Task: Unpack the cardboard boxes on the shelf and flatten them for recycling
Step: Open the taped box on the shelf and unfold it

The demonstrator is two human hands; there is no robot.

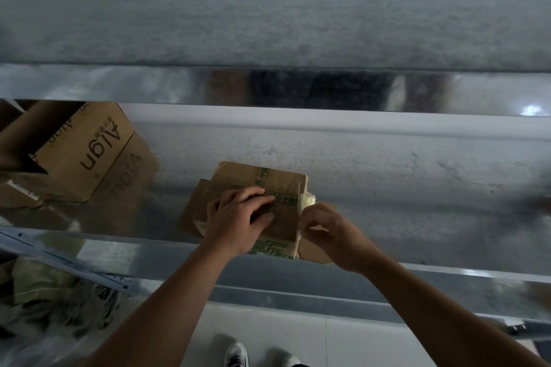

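A small brown cardboard box [277, 179] with green-printed tape lies on the shiny metal shelf [417, 188], near its front edge. My left hand [238, 217] presses down on the box top, fingers spread over the taped seam. My right hand [325, 232] is at the box's right edge and pinches a strip of pale tape [307, 202] that is lifted off that edge. A larger brown box printed "Align" [74, 152] stands on the shelf at the far left, its open end facing left.
A second metal shelf [268, 24] runs above and behind. Crumpled plastic and paper packing [53, 301] lies lower left beside a metal rail [59, 262]. White floor and my shoes [238, 357] show below the shelf's front lip.
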